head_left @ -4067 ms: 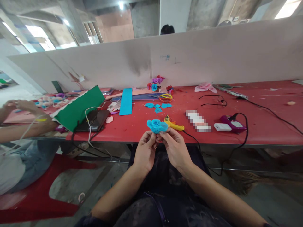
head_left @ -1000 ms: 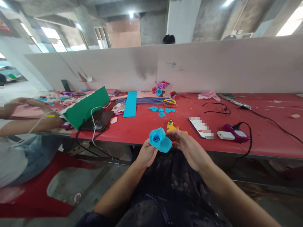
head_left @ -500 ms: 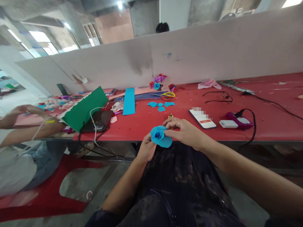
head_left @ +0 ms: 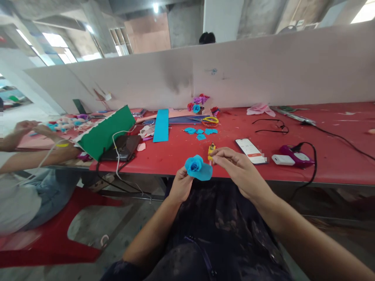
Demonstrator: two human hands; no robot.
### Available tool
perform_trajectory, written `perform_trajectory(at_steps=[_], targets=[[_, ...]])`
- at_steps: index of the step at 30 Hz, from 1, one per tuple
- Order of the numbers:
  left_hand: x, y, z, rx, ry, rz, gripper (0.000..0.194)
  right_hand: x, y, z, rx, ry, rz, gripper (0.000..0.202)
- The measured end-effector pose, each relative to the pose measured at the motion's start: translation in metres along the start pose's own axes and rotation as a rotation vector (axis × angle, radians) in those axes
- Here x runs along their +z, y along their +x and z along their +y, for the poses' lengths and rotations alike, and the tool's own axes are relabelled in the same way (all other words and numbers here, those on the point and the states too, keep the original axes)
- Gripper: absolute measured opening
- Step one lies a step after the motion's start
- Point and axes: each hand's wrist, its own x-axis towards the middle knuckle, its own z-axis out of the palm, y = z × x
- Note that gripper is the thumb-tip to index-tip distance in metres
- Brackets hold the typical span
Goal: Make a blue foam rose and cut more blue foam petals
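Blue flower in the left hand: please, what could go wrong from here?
The wide outer petal of the blue flower sticks out toward the right hand, so a careless brush might bend it. The yellow glue gun lies close to that hand; if hot, it could perhaps burn it.

The flower is in the left hand, the phone lies right of it on the table, and scissors lie behind petals.

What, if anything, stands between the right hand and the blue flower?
Nothing visible blocks the right hand from the blue flower in the left hand. The yellow glue gun lies beyond on the red table, partly hidden by the right hand.
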Motion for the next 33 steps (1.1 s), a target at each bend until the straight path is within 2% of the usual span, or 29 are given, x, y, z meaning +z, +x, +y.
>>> perform_trajectory(at_steps=[3,6,13,21,26,33], targets=[[0.0,0.0,-0.001,0.01,-0.011,0.056,0.021,0.009,-0.013,0.013,0.106,0.225,0.113,0.015],[0.001,-0.001,-0.002,0.015,-0.011,0.065,0.019,0.02,-0.023,0.021,0.182,0.382,0.051,0.018],[0.001,-0.003,-0.005,0.003,-0.028,0.052,0.024,0.037,-0.022,0.014,0.104,0.412,0.033,0.013],[-0.002,-0.003,-0.005,0.042,0.04,0.021,0.027,0.032,-0.017,0.018,0.115,0.422,0.051,0.015],[-0.002,-0.003,-0.006,0.058,0.108,-0.051,0.019,0.03,-0.016,0.02,0.159,0.476,0.06,0.016],[-0.001,-0.002,-0.005,0.068,0.127,0.006,0.014,0.03,-0.017,0.017,0.241,0.648,0.075,0.02]])
